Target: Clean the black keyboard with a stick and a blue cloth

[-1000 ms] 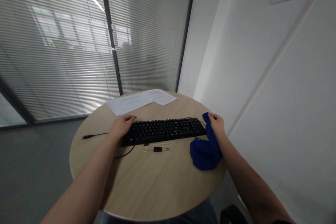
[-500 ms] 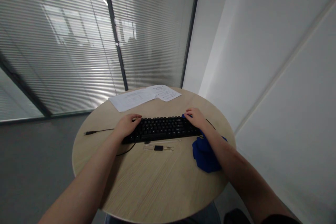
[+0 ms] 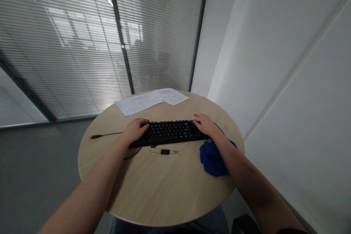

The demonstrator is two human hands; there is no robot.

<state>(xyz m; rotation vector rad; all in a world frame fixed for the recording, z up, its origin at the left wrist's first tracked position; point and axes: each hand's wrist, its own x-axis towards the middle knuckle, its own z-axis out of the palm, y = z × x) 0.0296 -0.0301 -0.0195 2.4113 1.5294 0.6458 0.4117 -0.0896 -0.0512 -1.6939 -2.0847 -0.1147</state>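
Observation:
A black keyboard [image 3: 170, 131] lies across the middle of the round table. At its left end my left hand [image 3: 135, 130] grips it, thumb on top near the upper edge. My right hand [image 3: 203, 123] holds the right end, with a small bit of blue showing by the fingertips. A crumpled blue cloth [image 3: 213, 159] rests beneath and beside my right forearm. Just below the keyboard lies a small tool with a black middle and clear or metal ends [image 3: 165, 152], and a thin clear stick [image 3: 175, 145] lies above it.
Printed papers [image 3: 139, 103] lie at the far side of the wooden table [image 3: 159, 190]. A black cable with a USB plug [image 3: 95, 136] stretches out at the left. Blinds stand behind the table, and a white wall is at the right.
The view has shifted slightly, so the table sits a little differently in it. Both hands remain at the keyboard's ends, with no clear movement relative to it.

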